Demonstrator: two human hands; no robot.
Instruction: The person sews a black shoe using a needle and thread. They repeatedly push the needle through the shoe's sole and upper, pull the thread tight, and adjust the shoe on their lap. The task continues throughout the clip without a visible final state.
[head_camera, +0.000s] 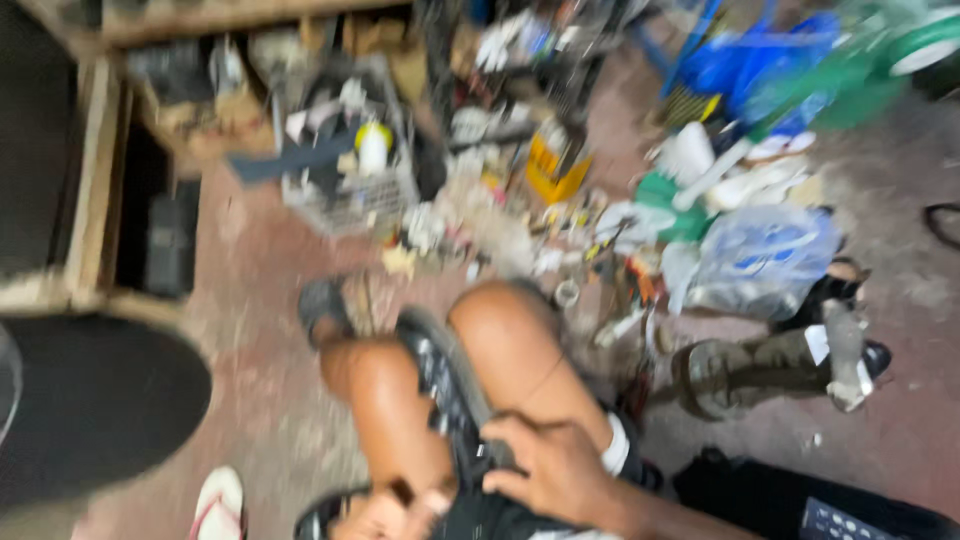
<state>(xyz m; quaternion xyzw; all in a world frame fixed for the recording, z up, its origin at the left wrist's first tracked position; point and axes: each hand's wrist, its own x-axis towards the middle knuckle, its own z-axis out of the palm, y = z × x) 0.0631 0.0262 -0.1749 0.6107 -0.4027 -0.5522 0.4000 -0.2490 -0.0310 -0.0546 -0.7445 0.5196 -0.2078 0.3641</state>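
The view is blurred by motion. A long black shoe-like item with pale marks lies between my two bare knees. My right hand is closed around its near end. My left hand shows only partly at the bottom edge, touching the same item's lower part; its grip is too blurred to read. A dark sandal sits just beyond my left knee.
Clutter covers the reddish floor ahead: a wire basket of odds and ends, a yellow box, a plastic bag, blue plastic items, a worn shoe. A wooden frame, a black round object and a flip-flop lie left.
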